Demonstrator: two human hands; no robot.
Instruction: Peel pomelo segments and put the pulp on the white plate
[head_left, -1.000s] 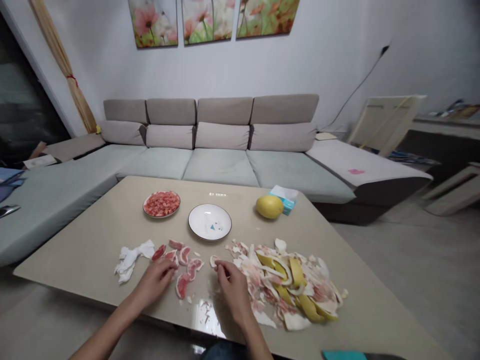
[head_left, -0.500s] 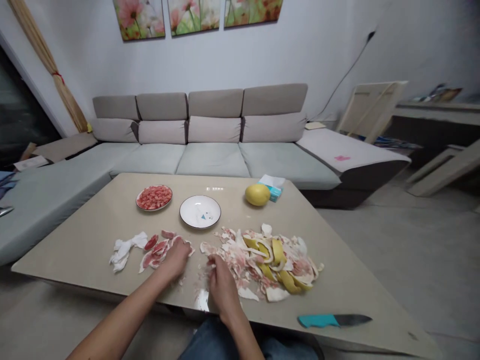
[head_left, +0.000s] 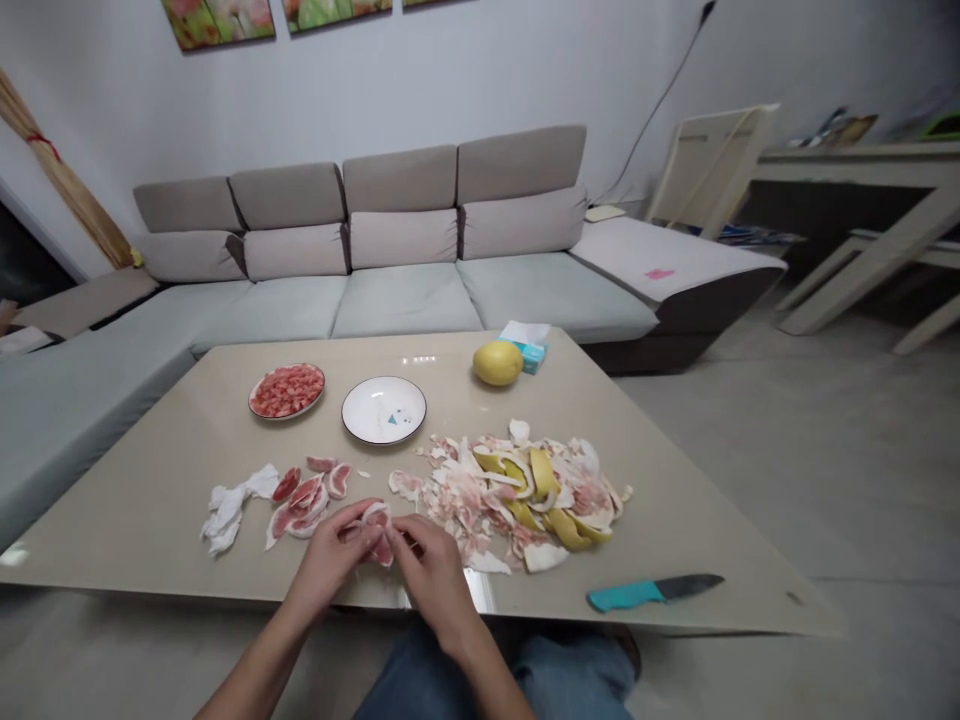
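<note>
Between my two hands, just above the table's near side, is a pink pomelo segment (head_left: 380, 545) with pale membrane on it. My left hand (head_left: 335, 555) grips its left side with the fingers curled. The fingertips of my right hand (head_left: 433, 568) pinch its right side. Several more pomelo segments (head_left: 306, 505) lie on the table to the left, beyond my left hand. To the right of my right hand spreads a heap of torn membrane and yellow pomelo peel (head_left: 517, 495).
A plate of red pulp pieces (head_left: 287, 391) and a white plate (head_left: 384, 411) stand farther back. A whole pomelo (head_left: 497, 363) sits beside a tissue box (head_left: 529, 352). Crumpled tissue (head_left: 234, 508) lies left. A teal-handled knife (head_left: 655, 592) rests by the near right edge.
My left hand has picked up a pomelo segment from the group and moved right and nearer. My right hand has come to meet it. The camera view has shifted.
</note>
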